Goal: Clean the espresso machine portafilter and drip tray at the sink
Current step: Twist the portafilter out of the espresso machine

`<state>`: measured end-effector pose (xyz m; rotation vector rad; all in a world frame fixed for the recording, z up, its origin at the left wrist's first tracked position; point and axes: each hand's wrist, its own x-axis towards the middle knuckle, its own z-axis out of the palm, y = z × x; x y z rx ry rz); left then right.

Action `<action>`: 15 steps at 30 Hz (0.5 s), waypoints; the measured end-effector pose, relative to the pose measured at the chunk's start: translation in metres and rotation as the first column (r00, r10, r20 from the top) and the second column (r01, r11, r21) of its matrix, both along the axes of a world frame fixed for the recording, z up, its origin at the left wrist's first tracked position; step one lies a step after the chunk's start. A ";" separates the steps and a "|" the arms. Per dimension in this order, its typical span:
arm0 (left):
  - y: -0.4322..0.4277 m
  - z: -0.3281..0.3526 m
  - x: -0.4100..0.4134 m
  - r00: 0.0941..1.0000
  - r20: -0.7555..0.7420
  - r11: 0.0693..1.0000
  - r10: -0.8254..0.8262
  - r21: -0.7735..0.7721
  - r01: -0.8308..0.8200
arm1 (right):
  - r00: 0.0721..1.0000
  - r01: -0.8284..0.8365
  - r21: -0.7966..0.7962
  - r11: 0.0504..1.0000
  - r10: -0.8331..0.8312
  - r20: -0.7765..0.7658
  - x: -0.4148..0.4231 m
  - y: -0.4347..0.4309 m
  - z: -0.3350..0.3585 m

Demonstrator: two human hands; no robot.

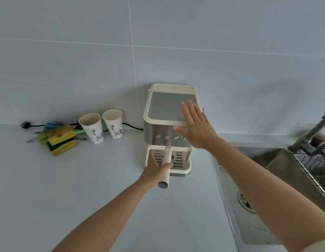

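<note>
One cream-and-steel espresso machine point(165, 108) stands on one pale grey counter point(85, 179), with one cream portafilter handle point(166, 159), one slotted steel drip tray point(178, 158) and four round silver buttons point(158, 136). Far left: two white printed paper cups point(92, 129) point(113, 125), one stack of yellow-green sponges point(60, 140), one black plug point(25, 125). Right: one steel sink point(278, 164), one grey tap point(311, 131). Two bare hands: left hand point(154, 171), right hand point(194, 124).

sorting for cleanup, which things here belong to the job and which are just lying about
Job: portafilter, drip tray, espresso machine, sink, faucet, probably sponge stack.
Lying about: left paper cup, right paper cup, power plug.
</note>
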<state>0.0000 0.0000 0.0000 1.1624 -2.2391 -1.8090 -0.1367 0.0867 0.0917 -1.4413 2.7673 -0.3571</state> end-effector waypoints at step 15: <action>0.003 -0.010 -0.029 0.987 0.158 0.966 0.032 0.248 -0.071 | 0.966 -0.078 0.028 0.997 0.082 -0.245 -0.020 -0.006 -0.012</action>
